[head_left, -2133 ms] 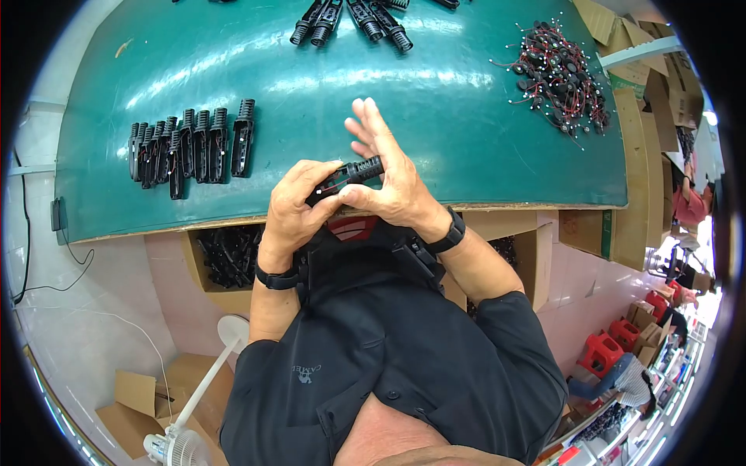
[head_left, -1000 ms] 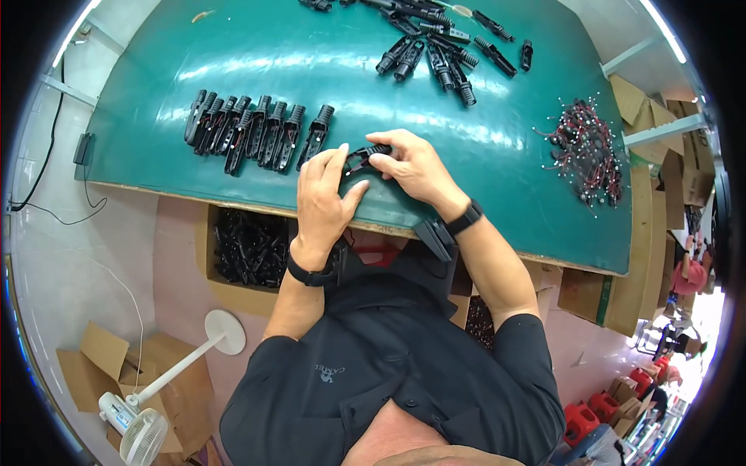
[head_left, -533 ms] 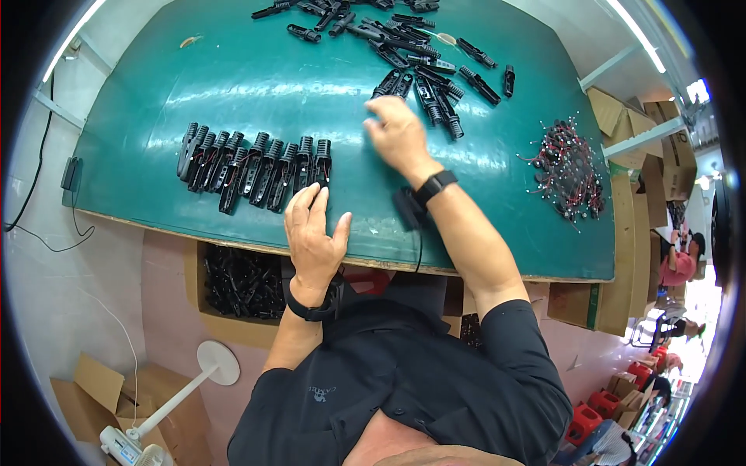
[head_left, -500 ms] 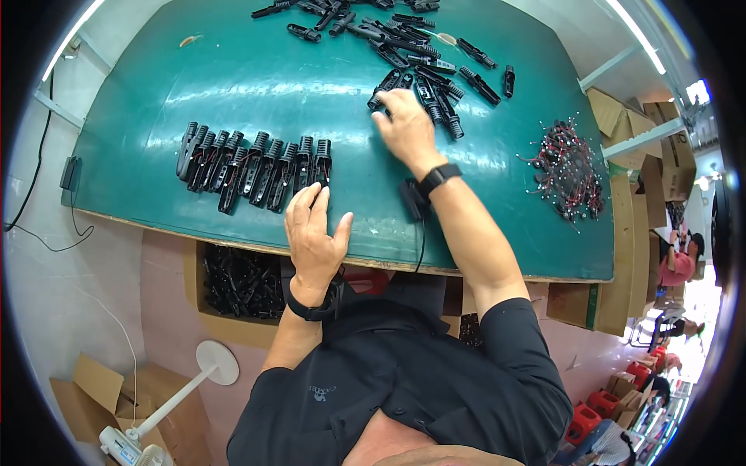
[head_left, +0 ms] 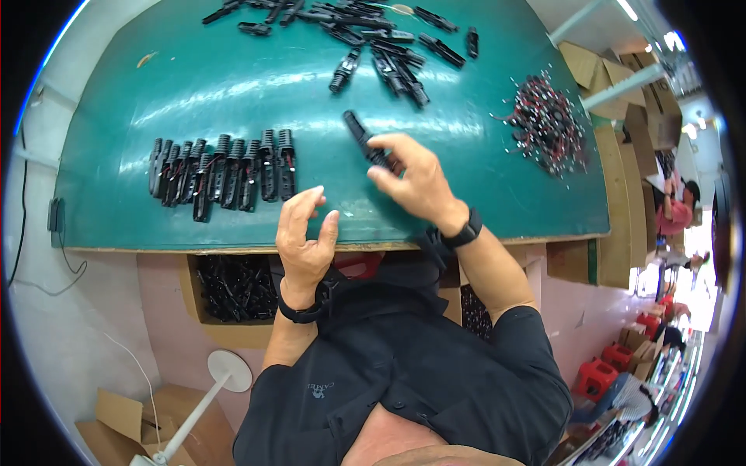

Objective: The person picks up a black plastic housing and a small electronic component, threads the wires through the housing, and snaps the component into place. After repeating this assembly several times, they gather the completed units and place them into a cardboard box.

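Note:
Between the fingers and thumb of my right hand (head_left: 417, 180) is a black plastic handle shell (head_left: 357, 130), tilted, its long end pointing away from me over the green table (head_left: 326, 116). My left hand (head_left: 303, 239) is at the table's near edge, empty, thumb and fingers apart. Just beyond its fingertips stands the right end of a row of similar black shells (head_left: 287, 163), laid side by side with ribbed ends away from me. Red wires show inside several of them. More loose black shells (head_left: 389, 70) lie scattered at the far side.
A heap of thin red and black wires with small silvery ends (head_left: 546, 128) sits at the table's right. Below the near edge, a cardboard box (head_left: 190, 303) holds many black parts. At lower left is a white fan stand (head_left: 230, 371). Cardboard cartons (head_left: 614, 225) stand along the right side.
My right hand has drawn a black shell from the scattered group back toward me. My left hand has moved slightly away from the row, and the head view has shifted.

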Demonstrator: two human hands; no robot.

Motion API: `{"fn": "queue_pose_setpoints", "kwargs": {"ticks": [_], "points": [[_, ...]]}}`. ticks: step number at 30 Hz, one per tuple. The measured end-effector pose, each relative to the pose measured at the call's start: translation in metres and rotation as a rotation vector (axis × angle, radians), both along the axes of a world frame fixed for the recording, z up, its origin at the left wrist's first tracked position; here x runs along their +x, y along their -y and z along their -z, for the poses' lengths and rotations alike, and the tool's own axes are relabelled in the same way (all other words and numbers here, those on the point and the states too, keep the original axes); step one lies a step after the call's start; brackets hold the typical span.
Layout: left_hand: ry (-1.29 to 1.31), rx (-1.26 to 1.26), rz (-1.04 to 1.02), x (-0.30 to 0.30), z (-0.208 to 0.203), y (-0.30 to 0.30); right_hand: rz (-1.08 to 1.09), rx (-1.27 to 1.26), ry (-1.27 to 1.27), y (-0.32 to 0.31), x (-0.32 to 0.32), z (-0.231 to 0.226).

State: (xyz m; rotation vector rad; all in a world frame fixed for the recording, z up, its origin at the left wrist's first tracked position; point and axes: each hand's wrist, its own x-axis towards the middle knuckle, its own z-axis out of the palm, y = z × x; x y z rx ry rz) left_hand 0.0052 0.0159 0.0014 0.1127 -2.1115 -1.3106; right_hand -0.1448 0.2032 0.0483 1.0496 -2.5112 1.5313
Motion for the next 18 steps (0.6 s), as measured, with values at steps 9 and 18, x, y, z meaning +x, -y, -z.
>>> {"fn": "queue_pose_setpoints", "kwargs": {"ticks": [9,18], "points": [[0.014,-0.542,0.263,-0.024,-0.013,-0.029,-0.227,-0.116,0.277,-0.054,0.051,-0.017],[0.094,0.36,0.353,-0.013,0.01,-0.03,0.552,0.437,-0.396,-0.209,-0.075,0.026]]}}
